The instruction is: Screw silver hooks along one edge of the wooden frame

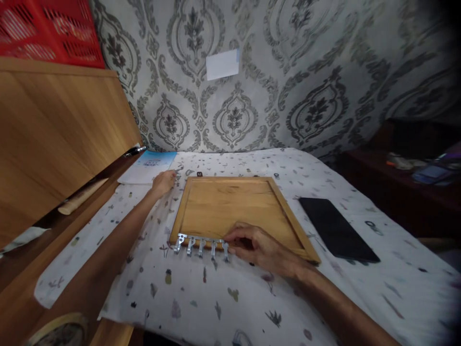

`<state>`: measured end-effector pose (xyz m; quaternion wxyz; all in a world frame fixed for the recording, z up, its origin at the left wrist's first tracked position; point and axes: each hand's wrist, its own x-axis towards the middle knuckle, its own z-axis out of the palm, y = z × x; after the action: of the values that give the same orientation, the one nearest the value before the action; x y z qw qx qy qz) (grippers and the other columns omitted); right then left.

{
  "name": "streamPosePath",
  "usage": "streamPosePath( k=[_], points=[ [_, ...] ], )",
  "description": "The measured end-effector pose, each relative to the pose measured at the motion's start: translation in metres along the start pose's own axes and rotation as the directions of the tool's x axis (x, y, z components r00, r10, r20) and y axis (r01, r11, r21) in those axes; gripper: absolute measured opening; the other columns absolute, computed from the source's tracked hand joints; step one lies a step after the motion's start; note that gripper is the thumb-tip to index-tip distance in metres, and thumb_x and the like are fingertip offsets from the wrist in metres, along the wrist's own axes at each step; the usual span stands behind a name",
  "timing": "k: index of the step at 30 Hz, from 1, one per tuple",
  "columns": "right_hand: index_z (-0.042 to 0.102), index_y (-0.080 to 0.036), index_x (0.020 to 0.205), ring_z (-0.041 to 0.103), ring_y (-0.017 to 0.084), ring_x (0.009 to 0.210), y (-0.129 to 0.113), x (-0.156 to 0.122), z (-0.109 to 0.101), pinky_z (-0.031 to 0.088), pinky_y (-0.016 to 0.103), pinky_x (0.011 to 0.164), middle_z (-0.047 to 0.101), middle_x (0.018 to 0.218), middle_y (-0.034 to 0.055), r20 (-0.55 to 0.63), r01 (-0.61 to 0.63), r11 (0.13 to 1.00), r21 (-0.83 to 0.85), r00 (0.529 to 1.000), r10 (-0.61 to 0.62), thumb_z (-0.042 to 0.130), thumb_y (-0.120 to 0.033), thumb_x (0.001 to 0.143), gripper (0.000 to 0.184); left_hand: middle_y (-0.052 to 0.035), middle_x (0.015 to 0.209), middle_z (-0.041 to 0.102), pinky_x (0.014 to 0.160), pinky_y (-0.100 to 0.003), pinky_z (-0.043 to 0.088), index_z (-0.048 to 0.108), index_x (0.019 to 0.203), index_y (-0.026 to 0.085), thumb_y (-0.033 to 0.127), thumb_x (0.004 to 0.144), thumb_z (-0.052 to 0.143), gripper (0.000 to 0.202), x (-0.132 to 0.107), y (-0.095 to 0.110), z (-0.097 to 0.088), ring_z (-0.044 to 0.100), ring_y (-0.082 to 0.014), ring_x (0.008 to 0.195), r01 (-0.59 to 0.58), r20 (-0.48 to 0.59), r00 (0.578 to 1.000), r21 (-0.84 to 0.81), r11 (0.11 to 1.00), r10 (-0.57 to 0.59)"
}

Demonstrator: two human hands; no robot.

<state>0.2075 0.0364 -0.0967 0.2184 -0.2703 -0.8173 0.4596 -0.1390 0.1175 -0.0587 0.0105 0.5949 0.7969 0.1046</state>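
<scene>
A metal hook rail with several silver hooks lies along the front left edge of a framed wooden board. My right hand pinches the rail's right end between thumb and fingers. My left hand rests on the cloth beyond the board's far left corner, beside a white and blue booklet. Its fingers are curled closed, and whatever they may hold is too small to make out. Two small dark fittings, a left one and a right one, sit by the board's far edge.
A black tablet-like slab lies right of the board on the patterned white cloth. Left stands a wooden cabinet with a red plastic basket on top. A pen lies by the booklet. Behind is a patterned wall.
</scene>
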Motion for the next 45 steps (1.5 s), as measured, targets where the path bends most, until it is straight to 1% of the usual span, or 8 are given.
streamPosePath(
  k=[6, 10, 22, 27, 33, 36, 39, 45],
  points=[
    [0.075, -0.020, 0.094, 0.057, 0.016, 0.073, -0.001, -0.001, 0.000, 0.045, 0.028, 0.063, 0.062, 0.089, 0.0043, -0.012, 0.012, 1.000, -0.003, 1.000, -0.012, 0.067, -0.033, 0.085, 0.018, -0.0112, 0.127, 0.062, 0.092, -0.046, 0.056, 0.060, 0.126, 0.016, 0.036, 0.095, 0.061, 0.037, 0.024, 0.030, 0.015, 0.063, -0.0236, 0.110, 0.004, -0.015, 1.000, 0.063, 0.998, -0.003],
    [0.075, -0.019, 0.093, 0.058, 0.016, 0.073, -0.001, -0.001, 0.000, 0.045, 0.028, 0.064, 0.063, 0.088, 0.0045, -0.013, 0.018, 1.000, -0.007, 1.000, -0.018, 0.066, -0.030, 0.084, 0.016, -0.0112, 0.126, 0.062, 0.092, -0.046, 0.056, 0.060, 0.126, 0.016, 0.037, 0.095, 0.061, 0.037, 0.036, 0.041, 0.023, 0.063, -0.0235, 0.109, 0.036, -0.023, 0.999, 0.094, 0.995, -0.034],
    [0.075, -0.019, 0.097, 0.060, 0.017, 0.076, -0.004, -0.002, -0.001, 0.046, 0.029, 0.066, 0.064, 0.090, 0.0044, -0.020, 0.031, 0.999, -0.028, 0.999, -0.031, 0.065, -0.027, 0.085, 0.017, -0.0109, 0.126, 0.062, 0.092, -0.045, 0.056, 0.060, 0.125, 0.016, 0.036, 0.095, 0.061, 0.036, 0.043, 0.041, 0.032, 0.064, -0.0231, 0.109, 0.077, -0.018, 0.997, 0.063, 0.995, -0.076],
    [0.075, -0.019, 0.093, 0.060, 0.017, 0.076, -0.006, -0.002, -0.002, 0.046, 0.029, 0.066, 0.063, 0.088, 0.0042, -0.010, 0.017, 0.998, -0.055, 1.000, -0.017, 0.066, -0.027, 0.083, 0.015, -0.0107, 0.126, 0.062, 0.091, -0.044, 0.056, 0.060, 0.125, 0.017, 0.036, 0.095, 0.061, 0.035, 0.035, 0.042, 0.022, 0.064, -0.0231, 0.109, 0.067, -0.053, 0.996, 0.018, 0.998, -0.066],
    [0.075, -0.018, 0.095, 0.059, 0.017, 0.074, -0.001, 0.000, -0.001, 0.046, 0.028, 0.064, 0.063, 0.088, 0.0047, -0.017, 0.028, 0.999, -0.047, 0.999, -0.028, 0.065, -0.029, 0.084, 0.018, -0.0099, 0.121, 0.064, 0.091, -0.043, 0.056, 0.063, 0.120, 0.016, 0.036, 0.095, 0.061, 0.031, 0.003, 0.036, -0.005, 0.064, -0.0221, 0.107, -0.074, -0.103, 0.992, -0.085, 0.994, 0.066],
    [0.075, -0.019, 0.094, 0.059, 0.016, 0.074, -0.002, -0.001, -0.001, 0.046, 0.028, 0.063, 0.064, 0.089, 0.0046, -0.023, 0.031, 0.999, -0.041, 0.999, -0.032, 0.065, -0.031, 0.085, 0.018, -0.0065, 0.104, 0.070, 0.088, -0.039, 0.055, 0.067, 0.106, 0.014, 0.034, 0.096, 0.059, 0.023, -0.026, 0.039, -0.011, 0.066, -0.0190, 0.096, -0.195, -0.119, 0.977, -0.171, 0.966, 0.176],
    [0.075, -0.019, 0.092, 0.059, 0.017, 0.073, -0.003, 0.000, 0.001, 0.046, 0.028, 0.063, 0.067, 0.086, 0.0045, -0.061, 0.018, 1.000, -0.024, 0.998, -0.019, 0.065, -0.035, 0.087, 0.019, -0.0008, 0.084, 0.072, 0.077, -0.027, 0.051, 0.072, 0.094, 0.018, 0.025, 0.093, 0.056, 0.017, -0.060, 0.051, -0.012, 0.066, -0.0161, 0.082, -0.310, -0.137, 0.949, -0.265, 0.913, 0.283],
    [0.075, -0.019, 0.098, 0.065, 0.021, 0.086, 0.000, 0.006, 0.003, 0.051, 0.036, 0.079, 0.073, 0.093, 0.0069, -0.255, 0.016, 0.987, 0.161, 0.967, 0.026, 0.065, -0.051, 0.087, 0.035, 0.0016, 0.078, 0.073, 0.068, -0.026, 0.045, 0.071, 0.091, 0.021, 0.027, 0.091, 0.057, 0.016, -0.122, 0.084, -0.014, 0.064, -0.0153, 0.072, -0.480, -0.158, 0.877, -0.352, 0.804, 0.454]
  ],
)
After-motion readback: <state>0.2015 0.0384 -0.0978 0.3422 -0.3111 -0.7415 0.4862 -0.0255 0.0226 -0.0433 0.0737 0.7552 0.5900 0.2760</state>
